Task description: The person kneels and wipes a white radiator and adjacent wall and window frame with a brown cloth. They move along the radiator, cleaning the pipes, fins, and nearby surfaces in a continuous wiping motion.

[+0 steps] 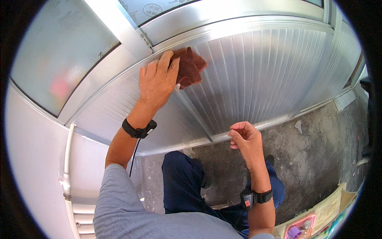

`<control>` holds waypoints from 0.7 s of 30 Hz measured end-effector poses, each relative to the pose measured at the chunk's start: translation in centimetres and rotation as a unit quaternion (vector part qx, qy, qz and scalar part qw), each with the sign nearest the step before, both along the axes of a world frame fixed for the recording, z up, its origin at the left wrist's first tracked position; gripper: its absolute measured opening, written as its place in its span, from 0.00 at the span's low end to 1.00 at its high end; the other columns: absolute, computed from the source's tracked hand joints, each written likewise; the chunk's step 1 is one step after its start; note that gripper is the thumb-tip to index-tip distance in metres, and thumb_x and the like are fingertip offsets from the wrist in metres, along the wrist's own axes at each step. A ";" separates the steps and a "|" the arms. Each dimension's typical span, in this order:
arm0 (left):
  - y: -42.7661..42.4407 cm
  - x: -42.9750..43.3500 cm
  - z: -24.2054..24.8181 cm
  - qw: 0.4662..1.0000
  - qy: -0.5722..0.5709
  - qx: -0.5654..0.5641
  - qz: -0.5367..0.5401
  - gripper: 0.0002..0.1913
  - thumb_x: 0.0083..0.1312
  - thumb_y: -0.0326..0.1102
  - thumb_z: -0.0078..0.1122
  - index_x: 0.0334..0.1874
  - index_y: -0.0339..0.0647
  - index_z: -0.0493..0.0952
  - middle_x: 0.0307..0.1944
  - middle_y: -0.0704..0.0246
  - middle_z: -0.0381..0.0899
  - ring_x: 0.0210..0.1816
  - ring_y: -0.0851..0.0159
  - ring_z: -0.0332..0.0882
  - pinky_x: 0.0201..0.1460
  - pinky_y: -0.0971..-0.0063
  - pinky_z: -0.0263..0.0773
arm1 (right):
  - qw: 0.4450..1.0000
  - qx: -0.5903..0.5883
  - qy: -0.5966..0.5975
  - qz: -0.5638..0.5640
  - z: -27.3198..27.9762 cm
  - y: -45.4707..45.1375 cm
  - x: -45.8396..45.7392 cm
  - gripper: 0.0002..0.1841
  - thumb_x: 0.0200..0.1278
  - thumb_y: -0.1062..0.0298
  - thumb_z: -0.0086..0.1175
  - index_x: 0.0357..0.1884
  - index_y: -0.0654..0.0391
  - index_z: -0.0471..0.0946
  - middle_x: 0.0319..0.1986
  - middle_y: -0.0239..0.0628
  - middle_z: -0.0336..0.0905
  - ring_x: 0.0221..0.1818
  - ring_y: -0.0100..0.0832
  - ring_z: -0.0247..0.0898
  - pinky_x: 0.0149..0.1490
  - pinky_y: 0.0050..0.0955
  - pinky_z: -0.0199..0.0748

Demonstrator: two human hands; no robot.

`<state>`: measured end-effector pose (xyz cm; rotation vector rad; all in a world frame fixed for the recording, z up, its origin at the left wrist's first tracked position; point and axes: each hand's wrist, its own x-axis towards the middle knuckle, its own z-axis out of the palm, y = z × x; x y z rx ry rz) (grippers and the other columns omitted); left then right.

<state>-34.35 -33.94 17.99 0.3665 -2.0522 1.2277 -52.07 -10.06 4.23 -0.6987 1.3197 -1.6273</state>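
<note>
My left hand (pixel 158 77) presses a folded brown cloth (pixel 191 68) against the upper edge of a ribbed metal panel (pixel 244 74). The fingers lie over the cloth's left side, so part of it is hidden. Just above runs the aluminium rail (pixel 226 27) of a window frame. Lower and to the right, my right hand (pixel 246 139) hangs in the air before the panel's bottom edge. Its fingers are loosely curled, the thumb a little apart from them, and no object shows in it.
Frosted window panes (pixel 65 50) sit above the panel. A white pipe (pixel 68 161) runs down the left wall, beside a radiator (pixel 85 219). On the stained concrete floor (pixel 310 161) lie scraps. A pink tray (pixel 301 227) with small items is at lower right.
</note>
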 end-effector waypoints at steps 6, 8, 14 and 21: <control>-0.2 -0.2 -1.1 0.999 0.020 0.037 -0.028 0.22 0.63 0.25 0.66 0.60 0.43 0.84 0.68 0.65 0.79 0.54 0.59 0.80 0.51 0.68 0.76 | 1.000 -0.003 0.007 0.024 -0.1 -0.3 0.3 0.06 0.76 0.70 0.64 0.48 0.58 0.82 0.35 0.27 0.84 0.33 0.16 0.78 0.37 0.19 0.81; -0.7 -1.2 -1.8 0.998 0.021 0.030 -0.052 0.20 0.62 0.25 0.67 0.59 0.38 0.83 0.67 0.65 0.79 0.56 0.61 0.80 0.52 0.68 0.76 | 1.000 -0.006 0.012 0.027 -0.2 -0.3 0.2 0.06 0.76 0.70 0.64 0.48 0.59 0.82 0.34 0.27 0.84 0.33 0.16 0.78 0.37 0.19 0.80; -0.7 -1.8 -4.1 0.999 0.025 0.025 -0.030 0.19 0.65 0.29 0.67 0.60 0.48 0.84 0.69 0.69 0.79 0.63 0.58 0.79 0.65 0.59 0.70 | 0.998 -0.007 0.023 0.058 -0.7 -0.1 0.2 0.06 0.75 0.71 0.65 0.46 0.61 0.82 0.32 0.26 0.81 0.32 0.17 0.76 0.36 0.20 0.77; -0.8 -0.7 -2.7 1.000 0.011 -0.019 -0.009 0.14 0.63 0.31 0.68 0.51 0.48 0.87 0.58 0.75 0.82 0.48 0.66 0.76 0.54 0.64 0.70 | 0.998 0.001 0.011 0.060 -0.3 -0.2 0.4 0.05 0.75 0.72 0.64 0.47 0.61 0.82 0.33 0.27 0.83 0.32 0.17 0.76 0.36 0.20 0.77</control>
